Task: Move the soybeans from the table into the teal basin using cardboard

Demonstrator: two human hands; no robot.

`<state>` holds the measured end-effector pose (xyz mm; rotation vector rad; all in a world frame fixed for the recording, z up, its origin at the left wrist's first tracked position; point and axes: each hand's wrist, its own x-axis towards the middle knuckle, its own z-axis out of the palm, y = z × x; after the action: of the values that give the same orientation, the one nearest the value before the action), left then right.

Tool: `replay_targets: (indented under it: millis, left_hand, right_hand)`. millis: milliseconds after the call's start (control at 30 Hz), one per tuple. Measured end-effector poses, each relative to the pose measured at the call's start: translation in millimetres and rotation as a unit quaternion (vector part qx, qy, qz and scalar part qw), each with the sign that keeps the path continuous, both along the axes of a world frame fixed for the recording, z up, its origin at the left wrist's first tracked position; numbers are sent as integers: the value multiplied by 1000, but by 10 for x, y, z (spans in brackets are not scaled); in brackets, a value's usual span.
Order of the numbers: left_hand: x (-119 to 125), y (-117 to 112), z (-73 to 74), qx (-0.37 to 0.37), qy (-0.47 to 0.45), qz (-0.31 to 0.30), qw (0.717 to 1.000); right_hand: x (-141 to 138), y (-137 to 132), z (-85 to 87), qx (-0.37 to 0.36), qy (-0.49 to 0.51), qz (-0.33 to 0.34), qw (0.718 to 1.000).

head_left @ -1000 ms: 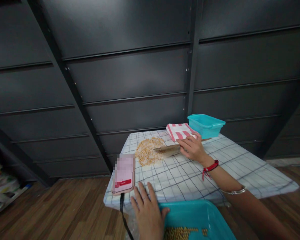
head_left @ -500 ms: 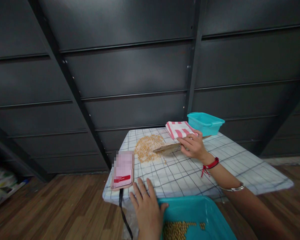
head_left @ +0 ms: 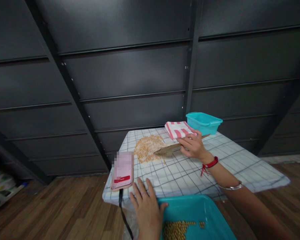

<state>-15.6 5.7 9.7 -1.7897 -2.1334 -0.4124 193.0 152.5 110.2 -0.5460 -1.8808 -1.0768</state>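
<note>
My right hand [head_left: 193,145] grips a long, flat brown tool [head_left: 167,150], brush-like with a narrow end jutting out past my fingers. Its broad left end rests at the right edge of a spread pile of yellow kernels and whitish grains [head_left: 147,148] on the checked tablecloth. My fingers hide the middle of the tool. With fingers spread, my left hand [head_left: 147,208] lies at the table's near edge, beside the left rim of a turquoise basin [head_left: 202,206]. Round tan beans [head_left: 176,230] lie inside that basin.
A pink phone-like object [head_left: 122,170], partly pixelated, lies at the table's left edge with a black strap [head_left: 123,215] hanging down. Behind my right hand are a folded pink-and-white striped cloth [head_left: 178,129] and a small turquoise tub [head_left: 204,123]. A dark panelled wall [head_left: 140,73] stands behind.
The brown tool has tilted slightly in my right hand, its broad end now a bit lower. My left hand stays in place. The view has shifted slightly.
</note>
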Motion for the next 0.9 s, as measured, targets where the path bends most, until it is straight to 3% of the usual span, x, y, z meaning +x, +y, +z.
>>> replay_targets:
  millis: [300, 700, 900]
  left_hand:
    - [-7, 12, -91, 11, 8, 2, 1000]
    - [-22, -3, -51, 9, -2, -5, 1000]
    - [-14, -15, -41, 5, 18, 0, 1000]
  right_hand:
    - [15, -35, 37, 4, 0, 34, 999]
    - [-39, -204, 201, -12, -38, 45, 998]
    - [-61, -271, 191, -28, -51, 21, 998]
